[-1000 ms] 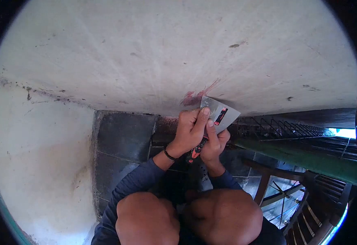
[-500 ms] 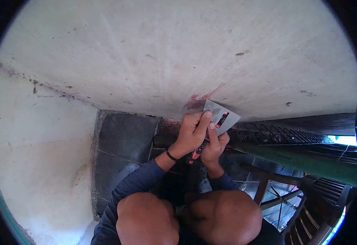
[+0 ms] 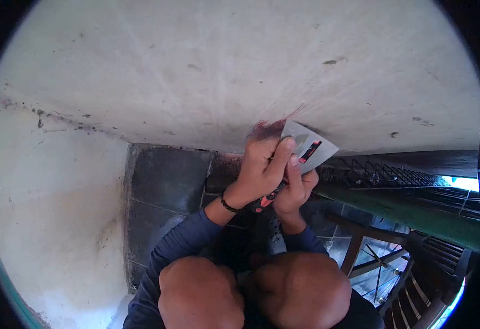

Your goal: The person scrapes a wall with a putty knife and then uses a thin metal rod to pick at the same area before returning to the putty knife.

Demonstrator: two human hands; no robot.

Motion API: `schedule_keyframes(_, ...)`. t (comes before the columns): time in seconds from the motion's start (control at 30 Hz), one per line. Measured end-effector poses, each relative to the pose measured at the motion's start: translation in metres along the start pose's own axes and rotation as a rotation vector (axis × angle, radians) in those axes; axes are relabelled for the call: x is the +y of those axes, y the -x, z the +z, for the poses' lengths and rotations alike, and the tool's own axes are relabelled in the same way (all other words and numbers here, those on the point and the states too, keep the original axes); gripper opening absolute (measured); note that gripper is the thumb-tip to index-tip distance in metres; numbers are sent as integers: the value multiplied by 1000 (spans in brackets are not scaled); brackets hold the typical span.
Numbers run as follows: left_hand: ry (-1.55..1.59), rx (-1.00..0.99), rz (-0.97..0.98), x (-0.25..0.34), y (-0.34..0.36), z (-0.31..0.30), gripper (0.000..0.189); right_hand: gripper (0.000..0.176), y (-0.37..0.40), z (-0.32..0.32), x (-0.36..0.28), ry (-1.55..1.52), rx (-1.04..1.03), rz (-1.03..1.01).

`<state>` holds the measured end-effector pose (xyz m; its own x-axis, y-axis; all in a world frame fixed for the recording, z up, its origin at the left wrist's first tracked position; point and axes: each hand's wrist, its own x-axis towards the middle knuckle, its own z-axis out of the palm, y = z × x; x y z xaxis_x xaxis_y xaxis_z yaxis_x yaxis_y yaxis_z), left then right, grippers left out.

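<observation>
A metal scraper point(image 3: 313, 148) with a wide grey blade and a red and black handle is pressed flat against the pale wall point(image 3: 223, 66). Its blade edge sits at a reddish smear point(image 3: 266, 129) low on the wall. My left hand point(image 3: 262, 167) grips over the blade's back, index finger laid along it. My right hand point(image 3: 297, 189) holds the handle just below, touching the left hand. A black band circles my left wrist. I am crouched, with both knees at the bottom of the view.
Dark floor tiles point(image 3: 166, 181) meet the wall below the smear. A second pale wall point(image 3: 42, 208) forms a corner at the left. To the right are a green rail point(image 3: 410, 211), metal grating and a wooden chair point(image 3: 410, 257).
Both hands and the scraper have slid slightly up and to the right along the wall, now covering more of the red smear.
</observation>
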<state>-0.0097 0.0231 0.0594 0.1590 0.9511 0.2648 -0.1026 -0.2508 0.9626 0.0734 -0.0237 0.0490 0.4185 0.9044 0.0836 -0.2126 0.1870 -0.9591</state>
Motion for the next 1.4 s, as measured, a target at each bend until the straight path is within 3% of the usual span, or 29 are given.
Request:
schedule_keyframes(0.13,-28,32,120,4,-4,3,37,17,-4,1,-5,21,-2,-46)
schedule_keyframes(0.23,48,26,-21,-8,6,6,37,16,2,-8,9,10,16,-2)
schedule_keyframes(0.53,34,-4,-128,-26,15,6,38,17,6,-9,11,11,-6,45)
schedule_keyframes(1.4,62,-19,-117,-19,12,4,39,15,7,-4,6,-4,21,21)
